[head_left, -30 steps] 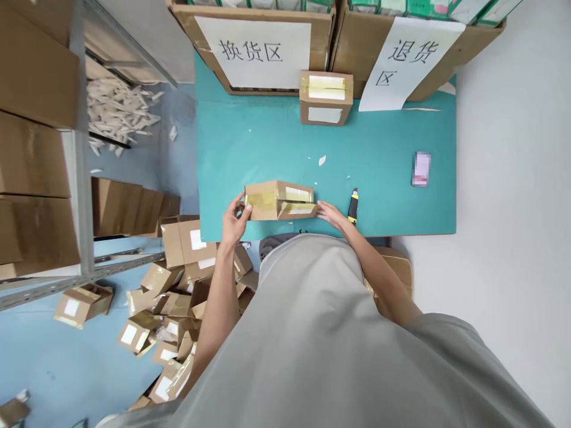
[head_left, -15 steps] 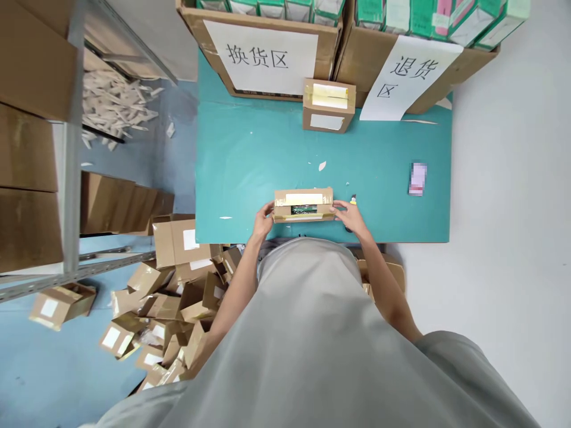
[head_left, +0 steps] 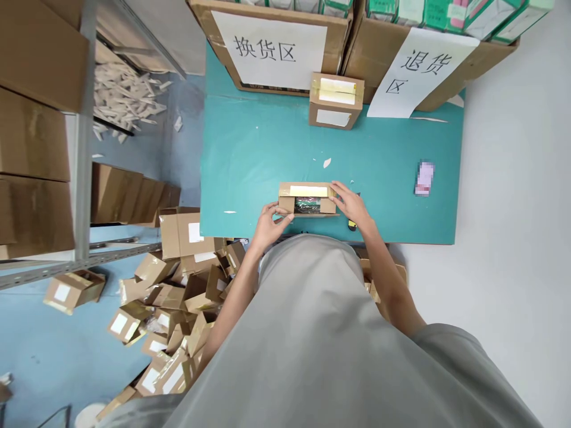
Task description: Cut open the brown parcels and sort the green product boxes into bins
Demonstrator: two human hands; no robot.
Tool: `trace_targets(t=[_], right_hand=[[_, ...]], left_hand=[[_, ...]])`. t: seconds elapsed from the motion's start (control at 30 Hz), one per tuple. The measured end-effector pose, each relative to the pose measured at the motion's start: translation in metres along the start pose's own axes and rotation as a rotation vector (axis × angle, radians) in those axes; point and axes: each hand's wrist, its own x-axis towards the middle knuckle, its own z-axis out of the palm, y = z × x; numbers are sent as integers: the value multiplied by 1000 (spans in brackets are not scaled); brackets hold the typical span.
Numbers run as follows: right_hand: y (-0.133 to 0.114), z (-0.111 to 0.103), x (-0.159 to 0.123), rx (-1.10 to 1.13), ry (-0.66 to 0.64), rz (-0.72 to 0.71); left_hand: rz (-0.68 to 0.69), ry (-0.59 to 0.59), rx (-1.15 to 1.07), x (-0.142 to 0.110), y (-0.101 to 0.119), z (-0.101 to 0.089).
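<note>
Open carton [head_left: 307,191], long axis left-right, opening upward

A wide lane is left across the teal tabletop [head_left: 259,142], between the open box [head_left: 308,191] and the small closed box [head_left: 336,101], with only flat paper scraps [head_left: 327,162] in it; the far side is walled off by two large cartons [head_left: 335,44]; on the right, the lane is narrowed by a pixelated item [head_left: 424,178]; the near right is obstructed by the right hand [head_left: 351,205] and a cutter [head_left: 352,225], which seems partly covered.
</note>
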Motion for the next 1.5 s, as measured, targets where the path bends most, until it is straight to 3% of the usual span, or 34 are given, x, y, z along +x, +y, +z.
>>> trace_targets(t=[0.1, 0.37, 0.5, 0.57, 0.63, 0.77, 0.87, 1.03, 1.17, 1.33, 1.5], right_hand=[[1, 2, 5, -52, 44, -36], [7, 12, 34, -24, 150, 156], [-10, 8, 38, -67, 227, 263], [-27, 9, 32, -147, 247, 250], [-47, 14, 23, -211, 182, 171], [-78, 31, 0, -331, -97, 35], [-86, 33, -16, -384, -142, 14], [-75, 13, -42, -304, 33, 56], [-60, 5, -58, -221, 91, 177], [-49, 9, -68, -209, 128, 222], [-46, 14, -67, -322, 118, 228]], left_hand=[[33, -49, 68, -12, 1, 1], [96, -55, 390, -18, 2, 12], [263, -101, 573, -4, 17, 32], [295, -145, 611, 3, 21, 40], [286, -169, 622, 6, 23, 42], [282, -167, 641, -1, 26, 32], [293, -136, 641, -11, 32, 17], [239, -36, 618, -17, 34, -8], [215, -44, 637, -7, 21, -17], [224, -78, 613, 16, 9, -14], [305, -190, 616, 38, 23, 5]])
